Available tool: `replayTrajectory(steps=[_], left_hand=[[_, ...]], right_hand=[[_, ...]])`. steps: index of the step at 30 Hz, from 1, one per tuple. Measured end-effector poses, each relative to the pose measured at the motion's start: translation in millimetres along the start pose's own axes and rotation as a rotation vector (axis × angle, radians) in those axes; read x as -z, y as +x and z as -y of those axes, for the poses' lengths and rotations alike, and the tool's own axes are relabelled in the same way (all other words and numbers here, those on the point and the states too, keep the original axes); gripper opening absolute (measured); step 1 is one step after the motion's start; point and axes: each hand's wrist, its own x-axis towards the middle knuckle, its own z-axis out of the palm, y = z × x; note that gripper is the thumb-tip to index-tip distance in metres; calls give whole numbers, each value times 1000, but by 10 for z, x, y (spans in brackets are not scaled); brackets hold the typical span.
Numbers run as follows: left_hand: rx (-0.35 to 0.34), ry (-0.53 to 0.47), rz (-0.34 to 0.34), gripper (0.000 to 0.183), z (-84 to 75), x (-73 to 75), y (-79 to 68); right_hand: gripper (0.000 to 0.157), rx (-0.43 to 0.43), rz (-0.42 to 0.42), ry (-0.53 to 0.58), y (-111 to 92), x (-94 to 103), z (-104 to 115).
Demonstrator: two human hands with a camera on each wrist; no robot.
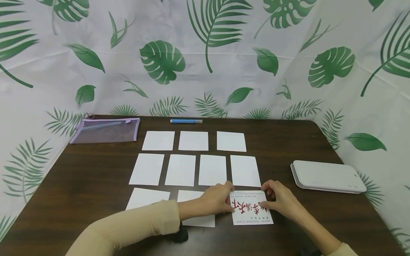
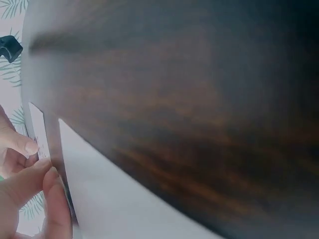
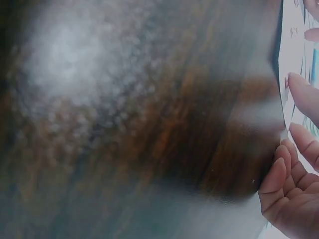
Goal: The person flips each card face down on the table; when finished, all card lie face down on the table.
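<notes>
A white greeting card [image 1: 251, 218] with red characters and small print lies toward the table's near side, its lettering upside down in the head view. My left hand [image 1: 213, 200] pinches its left edge between thumb and fingers. On the opposite edge my right hand [image 1: 283, 201] has its thumb over the printed face and its fingers at the upper right corner. A blank white card [image 1: 200, 221] is partly covered by my left wrist. In the left wrist view, my left fingers grip the card close to a neighbouring white card [image 2: 114, 194].
Blank white cards [image 1: 180, 170] lie in rows on the dark wooden table [image 1: 80, 199]. A blue marker [image 1: 185, 121] and a purple-edged mesh pouch [image 1: 109, 131] are along the back. To the right is a white flat case [image 1: 330, 176]. Leaf-patterned cloth [image 1: 198, 85] hangs behind.
</notes>
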Motion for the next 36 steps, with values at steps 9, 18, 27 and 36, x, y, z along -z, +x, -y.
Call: replayTrajectory(steps=[9,18,27,36], left_hand=[[-27,-12,-38,52,7,9,8],[-49,-73,-141,35,37,49,-12],[112,-672,-163,17,81,260,8],[194,-918,-215,17,155,436,14]], right_hand=[[42,29,25,8,13,36,10],[31,1,41,242,16,70,18],[32,-87,69,618,104,117,101],[29,109,-409,234,163,1,526]])
